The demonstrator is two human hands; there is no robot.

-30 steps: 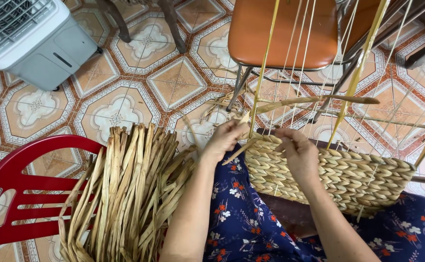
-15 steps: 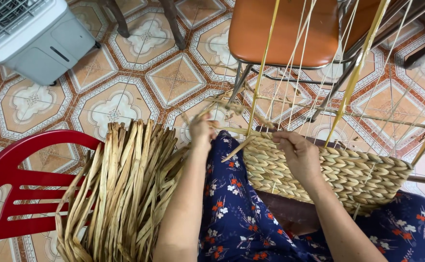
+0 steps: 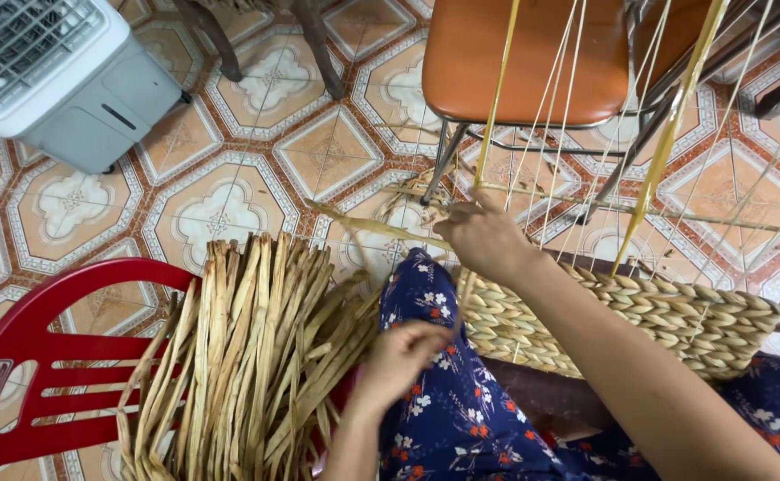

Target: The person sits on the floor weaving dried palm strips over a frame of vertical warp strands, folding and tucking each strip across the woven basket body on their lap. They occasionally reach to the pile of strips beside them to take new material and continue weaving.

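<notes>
Two bare hands work over a half-woven basket (image 3: pixel 675 316) of plaited straw-coloured fibre, which lies across the person's lap on a dark blue flowered garment (image 3: pixel 461 419). The right hand (image 3: pixel 486 239) reaches forward with the forearm stretched out over the woven band, wrist slightly bent, knuckles up. Its fingers are curled shut around a dried fibre strand (image 3: pixel 381 228) that runs off to the left, above the tiled floor (image 3: pixel 230 178). Thin pale upright strands (image 3: pixel 557 116) rise from the basket past this hand toward the top of the view, and a few broader yellow strips (image 3: pixel 670 134) stand among them.

The left hand (image 3: pixel 405 352) sits lower and nearer the body, elbow bent, forearm coming up from the bottom edge. Its fingers are folded inward in a closed grip, pinching what looks like a thin strand that leads up toward the right hand; exactly what it clasps is hard to tell. It rests just beside a thick bundle of dried fibre strips (image 3: pixel 247 356), which lies fanned over the seat of a red plastic chair (image 3: pixel 34 374) at the person's left.

Beyond the basket stands a chair with an orange-brown seat (image 3: pixel 515 53) on metal legs. A white and grey fan unit (image 3: pixel 60 80) sits on the floor at the upper left, well apart from the hands.
</notes>
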